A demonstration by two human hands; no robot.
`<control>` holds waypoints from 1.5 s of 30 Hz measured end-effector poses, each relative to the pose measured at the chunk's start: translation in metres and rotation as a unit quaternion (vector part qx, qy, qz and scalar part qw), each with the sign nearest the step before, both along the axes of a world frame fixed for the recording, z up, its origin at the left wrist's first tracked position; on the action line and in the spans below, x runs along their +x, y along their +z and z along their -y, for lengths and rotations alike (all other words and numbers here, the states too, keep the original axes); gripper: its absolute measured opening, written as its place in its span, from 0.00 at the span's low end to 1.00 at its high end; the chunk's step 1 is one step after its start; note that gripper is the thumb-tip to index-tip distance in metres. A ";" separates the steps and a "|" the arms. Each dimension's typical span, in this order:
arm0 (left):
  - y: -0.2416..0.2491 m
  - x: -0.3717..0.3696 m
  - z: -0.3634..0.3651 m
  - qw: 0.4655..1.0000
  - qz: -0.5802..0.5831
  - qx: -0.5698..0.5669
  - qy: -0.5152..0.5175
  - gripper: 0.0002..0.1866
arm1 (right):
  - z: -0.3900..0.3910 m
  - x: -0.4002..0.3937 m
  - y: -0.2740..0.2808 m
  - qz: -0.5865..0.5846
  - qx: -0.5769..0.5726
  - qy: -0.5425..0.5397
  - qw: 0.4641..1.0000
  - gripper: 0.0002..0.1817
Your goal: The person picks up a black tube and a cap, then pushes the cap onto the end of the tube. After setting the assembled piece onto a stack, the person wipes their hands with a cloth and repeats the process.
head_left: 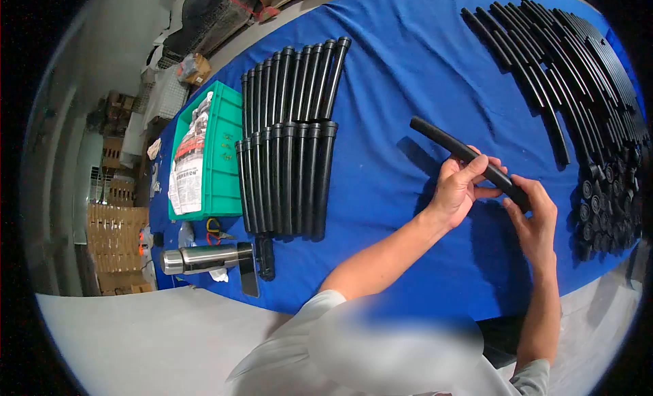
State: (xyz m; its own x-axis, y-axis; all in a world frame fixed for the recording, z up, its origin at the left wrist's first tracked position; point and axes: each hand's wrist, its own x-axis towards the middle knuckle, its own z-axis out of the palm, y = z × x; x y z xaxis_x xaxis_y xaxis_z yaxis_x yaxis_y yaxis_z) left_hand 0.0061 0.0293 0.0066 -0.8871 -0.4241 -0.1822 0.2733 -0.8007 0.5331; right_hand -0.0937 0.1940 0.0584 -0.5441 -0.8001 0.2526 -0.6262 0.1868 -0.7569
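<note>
A black tube is held at a slant above the blue cloth. My left hand is closed around its middle, thumb on top. At the tube's lower right end, the fingers of my right hand close on it; whether a cap sits there is hidden by the fingers. To the right of my right hand lies a pile of round black caps. Beyond them, many loose black tubes lie side by side. Left of my hands, black tubes with wider capped ends lie in two rows.
A green crate with newspaper in it stands at the left. Near it lie a steel thermos, scissors and a dark phone-like slab. Blue cloth covers the table. Cardboard boxes stand behind.
</note>
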 end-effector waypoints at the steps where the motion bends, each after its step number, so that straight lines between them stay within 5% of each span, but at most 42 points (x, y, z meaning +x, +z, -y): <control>1: -0.001 0.000 0.000 1.000 -0.004 0.005 -0.003 0.09 | -0.003 -0.003 -0.001 0.155 -0.001 -0.010 0.988 0.23; 3: -0.001 0.000 0.001 1.000 -0.009 0.006 -0.001 0.09 | -0.007 -0.012 0.001 0.449 -0.005 -0.028 0.893 0.23; 4: -0.002 0.000 0.000 1.000 -0.010 0.004 0.002 0.09 | -0.004 -0.010 0.005 0.426 -0.011 -0.032 0.904 0.19; 7: -0.001 0.000 0.000 1.000 -0.007 0.002 0.001 0.09 | 0.007 0.001 0.003 0.042 -0.101 0.018 0.994 0.16; 11: 0.014 0.003 0.006 0.995 0.045 -0.059 -0.074 0.10 | 0.004 0.001 0.008 0.360 -0.090 -0.084 0.925 0.14; 12: 0.023 0.004 0.007 0.972 0.104 -0.179 -0.110 0.10 | 0.001 -0.007 0.008 0.375 -0.105 -0.102 0.915 0.13; 14: 0.043 0.010 0.009 0.870 0.218 -0.409 -0.168 0.12 | -0.006 -0.026 0.005 0.411 -0.138 -0.100 0.896 0.12; 15: 0.053 0.011 0.012 0.795 0.180 -0.576 -0.056 0.13 | -0.011 -0.031 0.004 0.426 -0.143 -0.096 0.888 0.12; 17: 0.073 0.015 0.017 0.542 0.084 -0.818 0.174 0.17 | -0.016 -0.036 0.004 0.439 -0.136 -0.090 0.884 0.12; 21: 0.081 0.019 0.029 0.404 0.033 -0.912 0.063 0.21 | -0.016 -0.039 0.005 0.469 -0.105 -0.025 0.877 0.14; 25: 0.089 0.035 0.045 0.387 0.040 -0.920 0.037 0.19 | -0.010 -0.023 0.018 0.488 -0.111 -0.019 0.865 0.27; 29: 0.109 0.040 0.143 0.380 0.168 -0.898 0.145 0.14 | -0.010 -0.023 0.012 0.495 -0.103 -0.024 0.863 0.38; 31: 0.115 0.043 0.212 0.403 0.305 -0.841 0.191 0.17 | -0.007 -0.019 0.012 0.492 -0.105 -0.012 0.864 0.37; 35: 0.118 0.058 0.327 0.305 0.564 -0.750 0.163 0.22 | -0.004 -0.012 0.014 0.495 -0.105 0.009 0.862 0.36; 45: 0.101 0.072 0.357 0.253 0.706 -0.658 0.075 0.19 | -0.002 -0.012 0.012 0.482 -0.124 -0.011 0.867 0.35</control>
